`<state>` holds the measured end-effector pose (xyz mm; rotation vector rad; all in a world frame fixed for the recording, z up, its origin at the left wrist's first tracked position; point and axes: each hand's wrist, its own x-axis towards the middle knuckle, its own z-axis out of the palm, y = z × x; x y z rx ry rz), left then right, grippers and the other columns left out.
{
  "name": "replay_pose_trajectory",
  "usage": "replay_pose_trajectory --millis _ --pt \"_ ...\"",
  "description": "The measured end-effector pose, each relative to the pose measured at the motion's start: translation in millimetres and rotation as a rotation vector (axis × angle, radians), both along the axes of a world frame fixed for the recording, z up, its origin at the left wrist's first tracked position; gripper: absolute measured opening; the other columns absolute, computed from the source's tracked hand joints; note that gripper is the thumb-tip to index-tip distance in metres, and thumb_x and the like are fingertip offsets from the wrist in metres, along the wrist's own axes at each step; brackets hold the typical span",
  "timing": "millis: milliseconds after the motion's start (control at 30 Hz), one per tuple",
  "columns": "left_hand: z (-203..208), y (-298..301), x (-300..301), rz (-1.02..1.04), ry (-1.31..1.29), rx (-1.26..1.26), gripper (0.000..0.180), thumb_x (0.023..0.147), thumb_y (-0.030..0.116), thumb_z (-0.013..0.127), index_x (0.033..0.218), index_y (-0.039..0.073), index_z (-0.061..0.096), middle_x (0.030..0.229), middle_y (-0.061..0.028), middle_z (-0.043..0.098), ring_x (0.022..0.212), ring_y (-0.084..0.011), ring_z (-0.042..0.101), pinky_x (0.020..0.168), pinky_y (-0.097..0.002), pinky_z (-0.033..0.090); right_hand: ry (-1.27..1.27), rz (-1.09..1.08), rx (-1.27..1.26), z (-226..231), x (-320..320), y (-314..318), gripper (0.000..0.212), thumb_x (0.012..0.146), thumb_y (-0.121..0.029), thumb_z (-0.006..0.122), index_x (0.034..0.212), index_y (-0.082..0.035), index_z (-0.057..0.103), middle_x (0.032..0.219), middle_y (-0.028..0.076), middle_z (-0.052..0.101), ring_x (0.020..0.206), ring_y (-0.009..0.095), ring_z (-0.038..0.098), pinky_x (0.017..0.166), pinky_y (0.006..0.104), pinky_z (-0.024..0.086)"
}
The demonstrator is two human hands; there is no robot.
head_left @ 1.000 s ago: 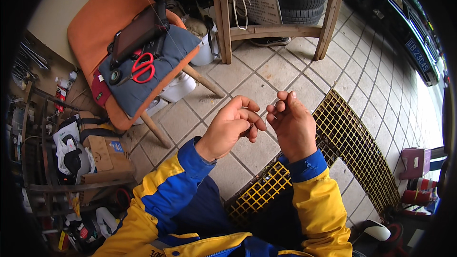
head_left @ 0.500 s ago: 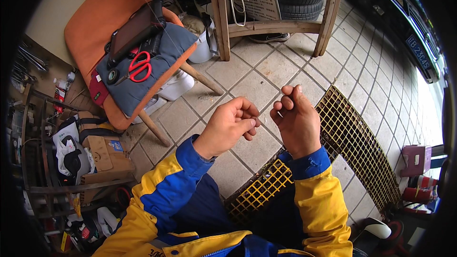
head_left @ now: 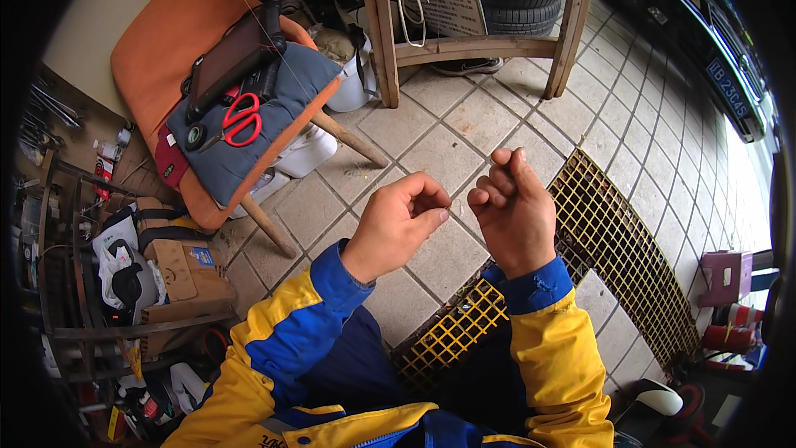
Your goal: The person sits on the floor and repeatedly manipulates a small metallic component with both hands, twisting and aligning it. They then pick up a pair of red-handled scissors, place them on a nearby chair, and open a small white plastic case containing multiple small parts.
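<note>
Both hands are closing into loose fists just above the tiled floor, close together but not touching. In the head view, the left hand (head_left: 402, 224) is curling its fingers and pressing the thumb against the index finger, as if pinching something very thin; the thing itself is too small to tell for sure, maybe a fine thread or needle. The right hand (head_left: 514, 207) is also bending its fingers inward, with fingertips pointing toward the left hand, and it is not clear if it is holding anything. So the grip of both is nearly closed, and its contents are staying hidden.

As a judgement, the fine work between the fingertips is looking to be in the middle: the hands are meeting over the small thing, and nothing finished is showing yet. The scissors with red handles (head_left: 240, 120) are lying unused on the grey cushion (head_left: 274, 108) of the orange chair (head_left: 166, 50), well apart from the hands.

Both forearms in blue and yellow sleeves are coming from the lower edge, wrists raised, the palms turning toward each other. Under the right hand a yellow floor grate (head_left: 613, 232) is running across the tiles, and a wooden frame (head_left: 481, 46) is standing farther away.
</note>
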<state>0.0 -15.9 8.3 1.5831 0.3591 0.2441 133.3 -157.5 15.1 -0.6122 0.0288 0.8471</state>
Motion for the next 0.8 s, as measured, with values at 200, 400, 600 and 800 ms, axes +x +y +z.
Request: replay_pose_trajectory --millis 200,400,600,800 --pt "6.0 -5.2 -0.4 0.042 -0.010 0.096 0.019 0.095 -0.005 0.072 0.113 -0.001 0.067 0.102 -0.0033 0.071 0.093 -0.0065 0.066 0.084 -0.0233 0.056 0.104 -0.006 0.110 -2.9 1.3 -1.5 0.031 0.114 -0.032 0.052 0.107 -0.004 0.062 0.075 -0.005 0.036 0.067 0.010 0.038 0.072 0.0310 0.047" --pt "10.2 -7.0 -2.2 0.083 -0.040 0.221 0.018 0.097 -0.004 0.072 0.114 -0.001 0.067 0.101 -0.0027 0.071 0.092 -0.0069 0.066 0.083 -0.0240 0.056 0.067 0.027 0.024 -5.8 2.1 -2.1 0.022 0.110 -0.022 0.054 0.113 -0.002 0.063 0.081 -0.003 0.046 0.071 0.011 0.045 0.076 0.0304 0.049" --pt "7.1 -4.5 -0.8 0.103 -0.078 0.128 0.014 0.099 -0.001 0.071 0.112 0.000 0.067 0.094 -0.0006 0.069 0.080 -0.0039 0.062 0.072 -0.0212 0.053 -0.153 0.159 -0.102 -0.8 1.3 -1.8 0.032 0.096 0.003 0.058 0.127 0.003 0.065 0.095 0.000 0.063 0.087 0.014 0.061 0.088 0.0297 0.053" --pt "6.8 -5.1 -0.4 0.116 -0.114 0.094 0.014 0.100 0.000 0.070 0.113 0.000 0.066 0.092 -0.0002 0.069 0.077 -0.0036 0.061 0.069 -0.0209 0.052 -0.250 0.329 -0.151 5.1 -0.6 -1.5 0.032 0.096 0.000 0.071 0.128 0.003 0.066 0.104 0.003 0.070 0.092 0.014 0.065 0.091 0.0287 0.054"
